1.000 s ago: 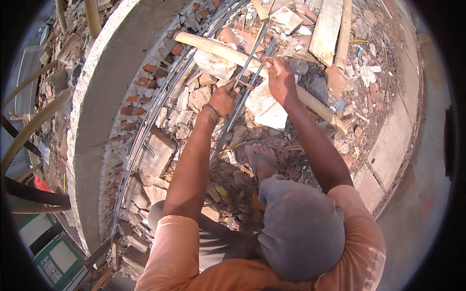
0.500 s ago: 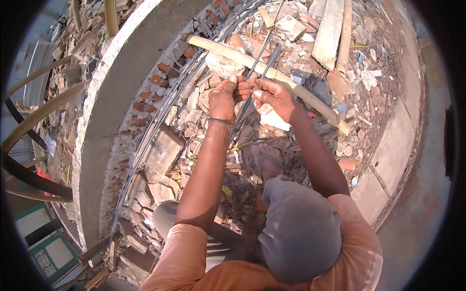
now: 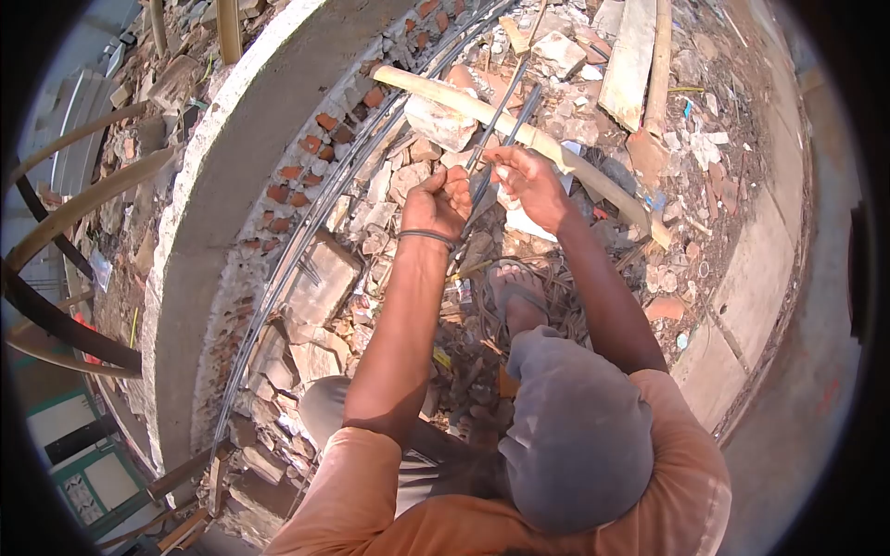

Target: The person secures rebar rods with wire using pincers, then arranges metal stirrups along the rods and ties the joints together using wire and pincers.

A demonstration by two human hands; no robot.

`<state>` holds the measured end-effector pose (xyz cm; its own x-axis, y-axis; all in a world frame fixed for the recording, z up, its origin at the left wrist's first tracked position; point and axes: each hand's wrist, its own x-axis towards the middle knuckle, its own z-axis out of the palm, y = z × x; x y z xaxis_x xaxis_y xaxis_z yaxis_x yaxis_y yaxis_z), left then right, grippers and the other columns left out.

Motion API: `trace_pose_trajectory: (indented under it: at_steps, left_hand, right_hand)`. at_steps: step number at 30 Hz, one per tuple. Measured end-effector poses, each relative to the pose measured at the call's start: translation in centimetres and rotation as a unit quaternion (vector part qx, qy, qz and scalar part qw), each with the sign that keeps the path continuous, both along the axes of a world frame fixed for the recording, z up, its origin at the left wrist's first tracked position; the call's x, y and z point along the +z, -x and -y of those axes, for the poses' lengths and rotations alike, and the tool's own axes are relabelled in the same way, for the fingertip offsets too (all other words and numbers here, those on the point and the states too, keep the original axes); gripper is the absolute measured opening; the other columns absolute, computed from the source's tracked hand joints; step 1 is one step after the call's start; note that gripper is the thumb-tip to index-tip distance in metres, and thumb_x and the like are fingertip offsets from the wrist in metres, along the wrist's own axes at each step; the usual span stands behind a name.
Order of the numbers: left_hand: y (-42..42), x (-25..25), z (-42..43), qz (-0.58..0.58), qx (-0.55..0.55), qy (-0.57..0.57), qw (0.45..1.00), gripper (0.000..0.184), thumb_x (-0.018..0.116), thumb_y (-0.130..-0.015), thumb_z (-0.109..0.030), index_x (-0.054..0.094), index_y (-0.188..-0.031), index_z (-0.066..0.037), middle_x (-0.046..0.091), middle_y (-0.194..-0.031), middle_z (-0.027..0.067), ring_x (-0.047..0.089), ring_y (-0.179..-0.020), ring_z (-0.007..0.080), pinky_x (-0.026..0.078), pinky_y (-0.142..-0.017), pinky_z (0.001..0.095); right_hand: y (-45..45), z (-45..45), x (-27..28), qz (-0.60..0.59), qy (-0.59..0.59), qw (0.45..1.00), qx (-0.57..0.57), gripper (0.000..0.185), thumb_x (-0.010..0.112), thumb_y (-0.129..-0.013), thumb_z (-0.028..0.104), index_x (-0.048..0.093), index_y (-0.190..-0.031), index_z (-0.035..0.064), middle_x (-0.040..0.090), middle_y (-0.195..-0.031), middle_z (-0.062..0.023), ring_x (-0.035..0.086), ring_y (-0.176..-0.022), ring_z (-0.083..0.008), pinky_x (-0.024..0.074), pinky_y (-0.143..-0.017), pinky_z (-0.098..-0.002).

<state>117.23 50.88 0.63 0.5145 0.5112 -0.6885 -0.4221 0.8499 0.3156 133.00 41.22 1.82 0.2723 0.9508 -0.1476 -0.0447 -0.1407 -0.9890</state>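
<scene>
My left hand (image 3: 438, 201) is half turned up beside a bundle of dark steel rods (image 3: 480, 188), its fingers curled in. Whatever it may hold is too small to make out. Across the rods, my right hand (image 3: 536, 185) has its thumb and fingers drawn together in a pinch, and nothing in it can be named. A small gap separates the two hands. Just beyond them a pale bamboo pole (image 3: 454, 100) lies slantwise over the rods. A dark band (image 3: 426, 233) circles my left wrist.
Long thin rods (image 3: 278, 269) run along the concrete wall (image 3: 209, 185) on the left. Broken brick and stone rubble (image 3: 320, 283) covers the ground. Wooden planks (image 3: 630, 65) lie at the upper right. My sandalled foot (image 3: 519, 287) stands below my hands.
My hands were together with fingers meeting over the rods; now they are apart. The left has come down slightly and the right has stayed near the rods.
</scene>
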Motion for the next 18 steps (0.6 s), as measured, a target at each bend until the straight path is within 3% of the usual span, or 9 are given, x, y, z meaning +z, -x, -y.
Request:
trace_pose_trajectory:
  at_steps: [1, 3, 6, 9, 11, 13, 18]
  left_hand:
    - [0.3, 0.6, 0.6, 0.028, 0.032, 0.074, 0.996, 0.017, 0.052, -0.095, -0.015, 0.061, -0.101, -0.003, 0.067, -0.078, 0.0044, 0.063, -0.064, 0.0145, 0.053, -0.057, 0.0267]
    - [0.5, 1.0, 2.8, 0.071, 0.041, 0.053, 0.995, 0.019, 0.051, -0.095, -0.015, 0.061, -0.099, 0.001, 0.067, -0.075, 0.006, 0.066, -0.066, 0.0158, 0.055, -0.058, 0.027]
    - [0.9, 1.5, 4.1, 0.057, 0.082, 0.05, 0.994, 0.022, 0.046, -0.097, -0.017, 0.058, -0.1, 0.001, 0.065, -0.075, 0.0074, 0.065, -0.065, 0.0174, 0.056, -0.061, 0.0275]
    - [3.3, 0.6, 3.8, -0.004, 0.016, -0.014, 1.0, 0.026, 0.049, -0.098, -0.025, 0.057, -0.105, -0.001, 0.062, -0.085, 0.0072, 0.063, -0.077, 0.0183, 0.054, -0.066, 0.0277]
    - [4.9, 1.1, 3.5, -0.027, 0.045, -0.025, 0.998, 0.024, 0.047, -0.099, -0.023, 0.057, -0.106, -0.002, 0.063, -0.089, 0.0067, 0.062, -0.08, 0.0196, 0.052, -0.07, 0.029]
    - [6.2, 0.8, 2.6, -0.01, 0.071, -0.059, 0.996, 0.025, 0.047, -0.099, -0.022, 0.057, -0.108, -0.002, 0.064, -0.092, 0.0077, 0.062, -0.082, 0.0208, 0.052, -0.073, 0.0298]
    - [7.9, 4.3, 3.1, 0.034, 0.065, -0.059, 0.996, 0.026, 0.053, -0.096, -0.02, 0.056, -0.114, -0.001, 0.063, -0.105, 0.0091, 0.062, -0.098, 0.0227, 0.052, -0.085, 0.0336]
  right_hand:
    - [0.5, 0.0, -0.4, 0.021, -0.012, 0.999, -0.042, 0.017, 0.048, -0.094, 0.005, 0.053, -0.11, 0.001, 0.058, -0.091, -0.0024, 0.047, -0.068, -0.0071, 0.0425, -0.063, -0.0239]
    - [1.5, -0.9, -1.3, 0.06, -0.051, 0.99, -0.119, 0.016, 0.046, -0.094, 0.003, 0.051, -0.108, 0.0, 0.059, -0.093, -0.004, 0.048, -0.069, -0.0074, 0.0432, -0.063, -0.0239]
    - [2.4, -0.6, 1.6, -0.072, -0.07, 0.995, -0.025, 0.02, 0.045, -0.091, 0.001, 0.047, -0.111, 0.0005, 0.058, -0.093, -0.0067, 0.05, -0.068, -0.0079, 0.0441, -0.061, -0.0243]
    - [2.9, -0.3, 3.4, -0.143, -0.021, 0.989, 0.031, 0.034, 0.047, -0.09, 0.009, 0.05, -0.124, 0.0016, 0.048, -0.08, 0.0001, 0.043, -0.063, -0.0061, 0.0385, -0.057, -0.0214]
    - [3.9, -0.2, 3.6, -0.106, 0.034, 0.99, 0.083, 0.025, 0.055, -0.094, 0.021, 0.059, -0.109, 0.0014, 0.044, -0.069, 0.0046, 0.041, -0.057, -0.0047, 0.0342, -0.05, -0.0214]
    - [5.0, -0.6, 2.4, -0.173, 0.038, 0.984, 0.025, 0.023, 0.059, -0.094, 0.025, 0.06, -0.099, 0.002, 0.043, -0.065, 0.0053, 0.038, -0.051, -0.0042, 0.0316, -0.045, -0.0214]
    - [5.6, -1.2, 3.5, -0.257, 0.017, 0.966, -0.002, 0.018, 0.065, -0.09, 0.02, 0.057, -0.089, 0.0037, 0.043, -0.062, 0.0061, 0.036, -0.047, -0.0038, 0.0298, -0.042, -0.0201]
